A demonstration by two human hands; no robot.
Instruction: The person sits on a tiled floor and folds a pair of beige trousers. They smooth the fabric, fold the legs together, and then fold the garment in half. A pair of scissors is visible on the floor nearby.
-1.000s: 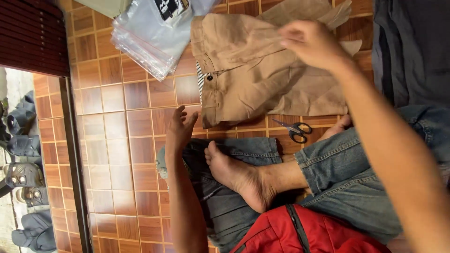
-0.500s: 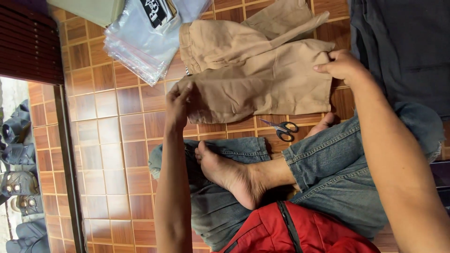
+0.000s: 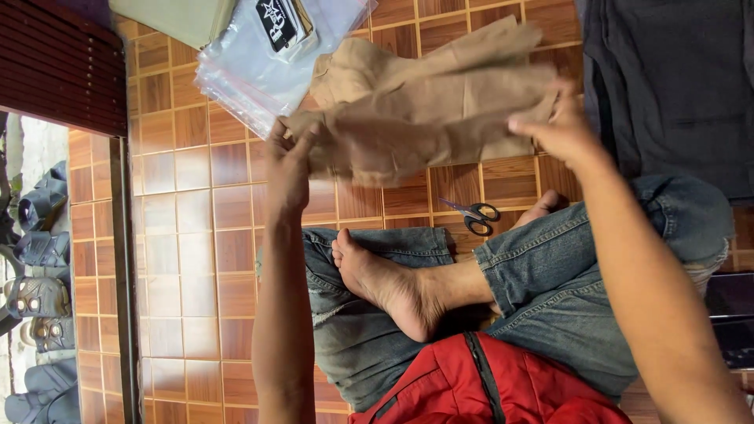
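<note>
Brown wood-pattern floor tiles [image 3: 196, 259] underlie the scene; left hand [image 3: 289, 169] and right hand [image 3: 559, 129] each pinch an end of folded tan cloth trousers [image 3: 424, 118], lifted above black-handled scissors [image 3: 471, 213].

Matt tan cloth garment [image 3: 424, 118], glossy clear plastic bags [image 3: 259, 55], shiny wood-look floor tiles [image 3: 196, 251], metal scissors [image 3: 471, 213]

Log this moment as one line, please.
left hand: grips one end of folded tan cloth garment | right hand: grips other end | garment: lifted above brown tiled floor | black-handled scissors: on floor
</note>
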